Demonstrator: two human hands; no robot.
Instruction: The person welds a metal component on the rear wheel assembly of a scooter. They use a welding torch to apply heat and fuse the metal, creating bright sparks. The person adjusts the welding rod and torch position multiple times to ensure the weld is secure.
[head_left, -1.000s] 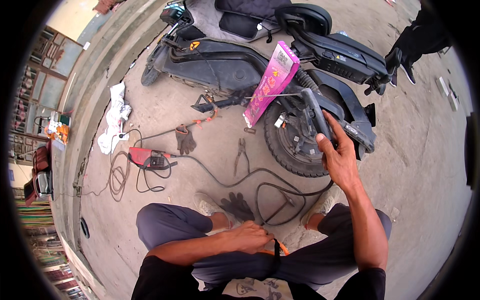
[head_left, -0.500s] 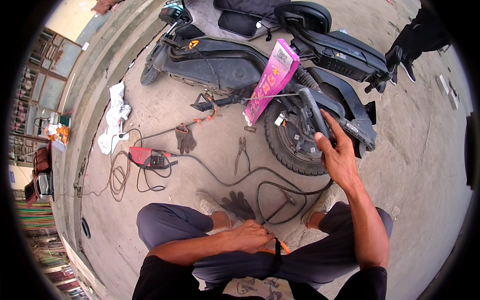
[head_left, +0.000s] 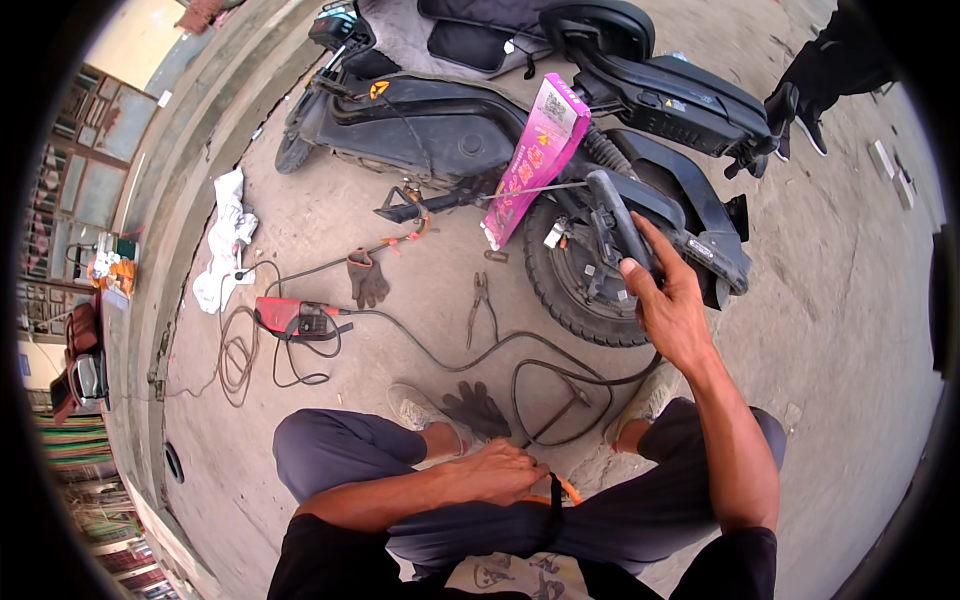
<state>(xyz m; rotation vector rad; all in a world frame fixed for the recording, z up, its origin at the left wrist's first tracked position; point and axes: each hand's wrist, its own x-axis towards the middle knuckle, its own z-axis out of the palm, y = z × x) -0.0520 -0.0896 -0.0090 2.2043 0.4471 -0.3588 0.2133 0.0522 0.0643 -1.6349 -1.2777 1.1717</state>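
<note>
My right hand (head_left: 672,305) is closed around the black handle of a welding electrode holder (head_left: 622,220). A thin welding rod (head_left: 535,190) sticks out leftward from its head, with its tip at the stand of a black electric scooter (head_left: 440,135) lying on its side. A long pink box (head_left: 537,165) leans upright against the scooter, behind the rod. Low over my lap, my left hand (head_left: 500,472) is closed with the fingers curled under, so what they hold is hidden. Beside it show an orange curved piece (head_left: 568,490) and a black strap (head_left: 555,515).
A red welding machine (head_left: 290,317) with looping cables lies on the concrete at left. Nearby are pliers (head_left: 480,305), a hammer (head_left: 574,400), gloves (head_left: 368,278) (head_left: 478,410) and a white cloth (head_left: 228,245). Another person's legs (head_left: 820,75) are at far right.
The view has shifted slightly, so the scooter and ground sit a little further left. My right hand still holds the electrode holder in nearly the same pose; my left hand has stayed put.
</note>
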